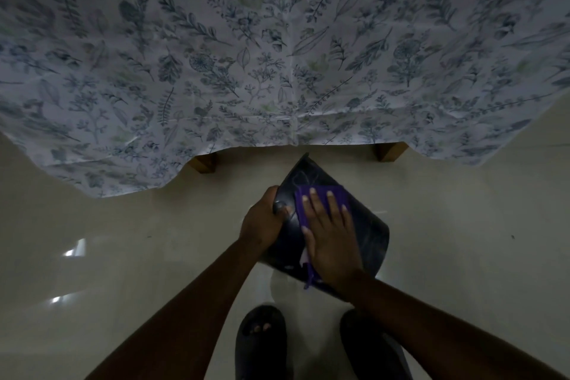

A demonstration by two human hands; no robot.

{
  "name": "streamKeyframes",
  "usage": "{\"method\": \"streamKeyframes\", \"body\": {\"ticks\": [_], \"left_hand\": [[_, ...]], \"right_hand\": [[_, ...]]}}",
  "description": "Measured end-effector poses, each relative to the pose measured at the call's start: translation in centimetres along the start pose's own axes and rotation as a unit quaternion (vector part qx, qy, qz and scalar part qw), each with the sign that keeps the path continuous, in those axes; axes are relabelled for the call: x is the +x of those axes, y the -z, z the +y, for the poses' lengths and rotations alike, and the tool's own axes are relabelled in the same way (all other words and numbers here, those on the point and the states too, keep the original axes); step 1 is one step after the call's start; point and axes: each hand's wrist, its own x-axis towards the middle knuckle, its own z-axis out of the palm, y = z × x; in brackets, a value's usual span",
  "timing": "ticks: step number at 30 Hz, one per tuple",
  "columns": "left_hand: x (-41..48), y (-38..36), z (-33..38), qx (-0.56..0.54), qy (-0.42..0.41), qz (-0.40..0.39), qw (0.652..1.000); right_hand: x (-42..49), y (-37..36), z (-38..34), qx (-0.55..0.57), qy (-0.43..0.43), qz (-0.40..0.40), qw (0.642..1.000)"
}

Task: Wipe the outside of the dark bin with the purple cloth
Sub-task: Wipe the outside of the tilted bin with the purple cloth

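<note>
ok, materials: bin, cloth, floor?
Dark bin: likely moulded plastic, smooth and slightly glossy with faint sheen. Purple cloth: soft woven fabric, matte, loose threads hanging at its near end. Floor: pale polished tile or stone, mirror-like reflections.

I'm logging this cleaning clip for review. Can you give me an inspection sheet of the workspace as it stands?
Surface: pale glossy floor, with light reflections at left.
Job's things: dark bin tipped on its side, off upright; purple cloth lies flat on its outer wall.
Clutter: nothing seen.
Hands: left hand grips the bin's edge; right hand presses flat on the cloth, fingers spread.
Cables: nothing seen.
Surroundings: leaf-print tablecloth hanging over wooden table legs; dark slippers on the person's feet.
</note>
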Motion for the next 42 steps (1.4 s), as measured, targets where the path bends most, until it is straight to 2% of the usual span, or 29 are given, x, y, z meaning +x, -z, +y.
{"method": "streamKeyframes", "body": {"ticks": [2, 4, 7, 11, 14, 17, 20, 22, 24, 27, 29, 33, 36, 38, 42], "left_hand": [[0.0, 0.0, -0.1, -0.009, -0.002, -0.008, 1.000], [0.4, -0.1, -0.1, -0.010, 0.004, -0.001, 1.000], [0.8, -0.3, 0.0, -0.013, 0.025, 0.008, 1.000], [1.0, -0.7, 0.3, -0.009, 0.027, 0.013, 1.000], [1.3, -0.8, 0.8, -0.003, 0.035, 0.007, 0.999], [1.7, -0.6, 0.9, -0.001, 0.042, 0.000, 0.999], [1.5, -0.8, 0.8, 0.007, 0.042, 0.013, 0.999], [1.5, -0.9, 0.9, 0.014, 0.046, 0.027, 0.998], [1.7, -1.1, 1.4, 0.030, 0.046, 0.044, 0.998], [1.8, -1.3, 2.4, 0.040, 0.043, 0.051, 0.997], [1.8, -1.3, 2.6, 0.024, 0.040, 0.048, 0.998], [1.1, -0.4, 1.0, -0.094, 0.001, 0.007, 0.996], [-0.1, -0.1, -0.7, -0.053, -0.007, -0.001, 0.999], [-0.2, -0.2, -1.1, -0.036, -0.008, 0.021, 0.999], [0.2, -0.5, -0.6, -0.041, -0.005, 0.020, 0.999]], "right_hand": [[2.8, 0.6, 0.6, 0.020, -0.008, -0.005, 1.000], [4.2, 0.8, 1.7, 0.061, -0.071, 0.003, 0.996], [1.3, 0.1, 3.0, 0.048, -0.137, 0.028, 0.989], [-3.7, -1.4, 0.7, -0.023, -0.042, 0.010, 0.999], [-0.2, -0.6, 0.4, -0.016, 0.002, 0.019, 1.000], [4.2, 0.8, 2.6, 0.051, -0.096, 0.039, 0.993], [2.6, 0.8, 4.6, 0.077, -0.181, 0.074, 0.978], [-1.2, -0.3, 3.5, 0.044, -0.163, 0.065, 0.983], [-3.9, -1.0, 1.5, 0.026, -0.102, 0.031, 0.994], [-1.5, -0.8, 0.4, 0.013, -0.033, 0.022, 0.999], [1.6, 0.2, 0.8, 0.035, -0.039, 0.029, 0.998], [5.5, 1.5, 3.8, 0.087, -0.131, 0.051, 0.986], [4.5, 0.9, 4.4, 0.080, -0.152, 0.047, 0.984], [2.0, 0.1, 3.2, 0.043, -0.131, 0.036, 0.990], [-1.0, -0.3, 0.0, 0.021, -0.024, 0.016, 0.999]]}}
